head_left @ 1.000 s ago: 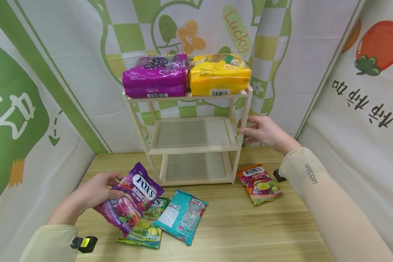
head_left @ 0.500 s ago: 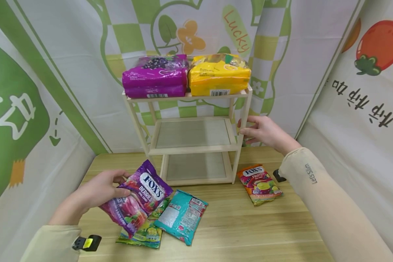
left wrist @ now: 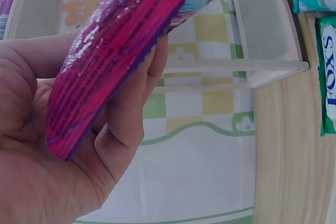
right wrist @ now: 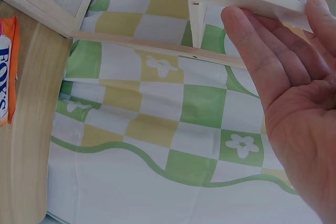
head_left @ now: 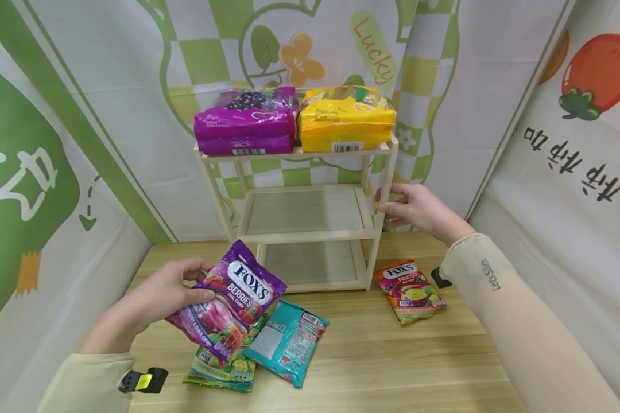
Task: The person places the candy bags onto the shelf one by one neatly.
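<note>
My left hand (head_left: 167,295) pinches a purple bag of Fox's Berries candy (head_left: 232,301) by its left edge, thumb on the printed front. In the left wrist view the bag (left wrist: 121,51) appears edge-on, with fingers curled behind it. The bag is held tilted, overlapping a green candy bag (head_left: 222,370) and the corner of a teal candy bag (head_left: 287,342) in the head view. At the right front post of a pale wooden three-tier shelf (head_left: 307,235), my right hand (head_left: 418,207) holds the post between thumb and fingers, also seen in the right wrist view.
On the top tier sit a magenta bag (head_left: 245,123) with grapes printed on it and a yellow bag (head_left: 347,121). An orange Fox's Fruits bag (head_left: 410,291) lies on the wooden table (head_left: 382,367), right of the shelf. Printed fabric walls (head_left: 119,103) enclose the table's back and sides.
My left hand has lifted the purple candy bag up and to the right, toward the shelf's lower left. The right hand stays on the post.
</note>
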The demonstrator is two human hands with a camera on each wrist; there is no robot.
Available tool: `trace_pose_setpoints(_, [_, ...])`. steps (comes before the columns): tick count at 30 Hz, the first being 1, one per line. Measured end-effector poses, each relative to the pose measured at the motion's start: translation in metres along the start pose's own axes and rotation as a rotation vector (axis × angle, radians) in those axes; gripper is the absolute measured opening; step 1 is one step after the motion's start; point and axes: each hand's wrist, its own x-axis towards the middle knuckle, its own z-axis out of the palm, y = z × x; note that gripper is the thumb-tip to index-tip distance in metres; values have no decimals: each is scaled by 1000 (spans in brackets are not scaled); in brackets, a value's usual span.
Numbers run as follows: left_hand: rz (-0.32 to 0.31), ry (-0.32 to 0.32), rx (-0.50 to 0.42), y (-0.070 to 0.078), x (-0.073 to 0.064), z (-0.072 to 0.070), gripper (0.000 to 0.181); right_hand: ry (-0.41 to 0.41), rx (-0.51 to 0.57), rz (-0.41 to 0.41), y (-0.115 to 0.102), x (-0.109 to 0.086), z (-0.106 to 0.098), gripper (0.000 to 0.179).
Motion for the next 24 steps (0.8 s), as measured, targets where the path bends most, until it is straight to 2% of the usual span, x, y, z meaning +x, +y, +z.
trace_pose_setpoints(11, [29, 19, -46, 8, 6, 5, 51, 1, 14, 2, 0, 0, 0, 42])
trace_pose_setpoints(24, [49, 109, -122, 13, 24, 14, 51, 0, 12, 2, 0, 0, 0, 44])
